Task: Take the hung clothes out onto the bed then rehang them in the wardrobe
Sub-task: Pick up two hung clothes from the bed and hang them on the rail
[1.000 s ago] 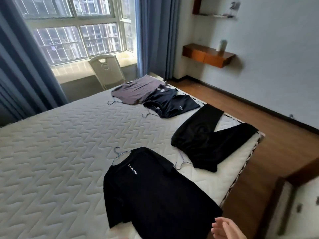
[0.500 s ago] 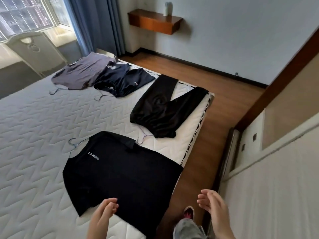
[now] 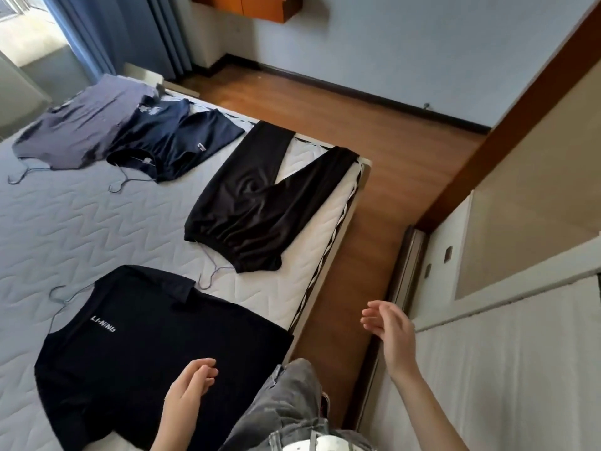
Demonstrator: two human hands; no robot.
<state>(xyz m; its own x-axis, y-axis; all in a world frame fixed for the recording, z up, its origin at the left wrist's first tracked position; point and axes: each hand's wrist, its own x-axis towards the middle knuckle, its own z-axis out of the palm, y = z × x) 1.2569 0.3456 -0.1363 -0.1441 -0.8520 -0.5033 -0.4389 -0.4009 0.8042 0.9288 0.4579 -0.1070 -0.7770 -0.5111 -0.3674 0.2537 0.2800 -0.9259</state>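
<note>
Several garments on wire hangers lie on the white quilted bed (image 3: pixel 97 229). Nearest me is a black T-shirt (image 3: pixel 146 346) with white lettering. Beyond it lie black trousers (image 3: pixel 257 203), then a navy T-shirt (image 3: pixel 172 141) and a grey T-shirt (image 3: pixel 78 128) at the far end. My left hand (image 3: pixel 188 388) hovers over the black T-shirt's lower edge, fingers relaxed, holding nothing. My right hand (image 3: pixel 390 330) is raised over the floor strip beside the wardrobe (image 3: pixel 487 369), fingers loosely spread and empty.
A narrow strip of wooden floor (image 3: pixel 357 255) runs between the bed's edge and the wardrobe's white sliding door on the right. My grey-trousered leg (image 3: pixel 286 398) stands in that gap. Blue curtains (image 3: pixel 123 30) and a wooden wall shelf (image 3: pixel 257 4) are at the back.
My view has swung right and down toward the wardrobe. Both hands have risen into view, the right one lifting higher toward the wardrobe door. The clothes have not moved.
</note>
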